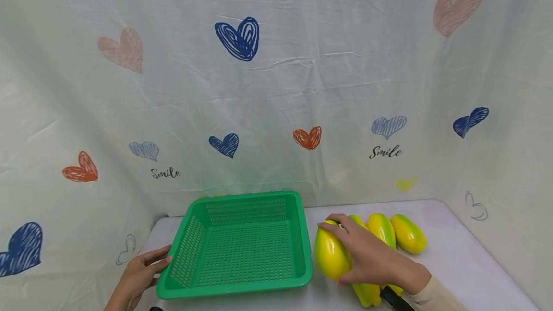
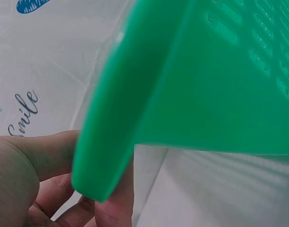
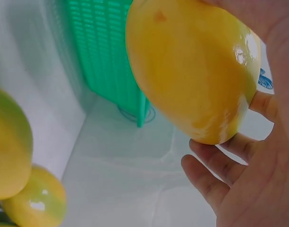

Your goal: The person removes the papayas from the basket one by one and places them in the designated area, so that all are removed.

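Observation:
At the green plastic basket's (image 1: 235,291) left side, my left hand (image 1: 137,272) pinches the rim. The left wrist view has the thumb on one side of the basket's rim (image 2: 118,113) and fingers beneath it. My right hand (image 1: 367,253) grips a glossy yellow mango (image 1: 331,253) just right of the basket, thumb and fingers spread around it. In the right wrist view the held mango (image 3: 191,71) hangs above the other fruit, beside the basket's perforated wall (image 3: 106,52). The basket's inside shows only its slatted bottom.
More yellow-green mangoes lie right of the basket, including one mango (image 1: 408,234) at the far right and another mango (image 1: 381,228) beside it; others are partly behind my right hand. A white table (image 1: 458,263) carries everything. A heart-printed curtain (image 1: 276,90) encloses its back and sides.

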A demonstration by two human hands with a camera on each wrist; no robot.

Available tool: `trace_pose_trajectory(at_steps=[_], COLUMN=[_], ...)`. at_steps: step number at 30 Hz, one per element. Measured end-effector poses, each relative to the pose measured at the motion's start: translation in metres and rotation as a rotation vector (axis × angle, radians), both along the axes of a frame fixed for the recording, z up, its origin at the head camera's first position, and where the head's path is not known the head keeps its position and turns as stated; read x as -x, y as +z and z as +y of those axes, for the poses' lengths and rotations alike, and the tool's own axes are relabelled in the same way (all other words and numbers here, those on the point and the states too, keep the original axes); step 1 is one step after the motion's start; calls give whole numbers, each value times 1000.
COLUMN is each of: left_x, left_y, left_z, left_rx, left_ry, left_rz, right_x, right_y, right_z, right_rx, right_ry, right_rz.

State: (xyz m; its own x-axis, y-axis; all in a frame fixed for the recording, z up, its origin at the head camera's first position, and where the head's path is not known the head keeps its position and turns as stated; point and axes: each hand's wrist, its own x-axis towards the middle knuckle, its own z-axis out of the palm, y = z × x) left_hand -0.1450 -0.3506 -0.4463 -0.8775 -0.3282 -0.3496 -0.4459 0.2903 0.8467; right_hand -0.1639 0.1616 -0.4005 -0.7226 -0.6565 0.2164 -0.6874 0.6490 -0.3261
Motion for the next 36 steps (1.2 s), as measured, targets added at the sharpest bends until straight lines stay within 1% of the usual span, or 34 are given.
trace_pose_trajectory(at_steps=[5,12,19,26,33,36], left_x=[0,0,-1,-2,-1,-2], left_y=[-1,-1,1,1,1,1], left_z=[0,0,0,0,0,0], left_rx=[-7,-11,-25,-35,-42,-43], left_ry=[10,15,4,-2,0,-3], left_rz=[-1,0,0,3,-9,-9], right_x=[-6,-16,-24,-29,-35,-38], right_y=[-2,-7,-10,-14,-19,-21], right_z=[8,20,35,51,68,76], right_rx=[-8,-24,-18,-28,10,25], right_ry=[-33,-77,-130,-186,-237,-253], right_rz=[2,48,27,43,-2,-3])
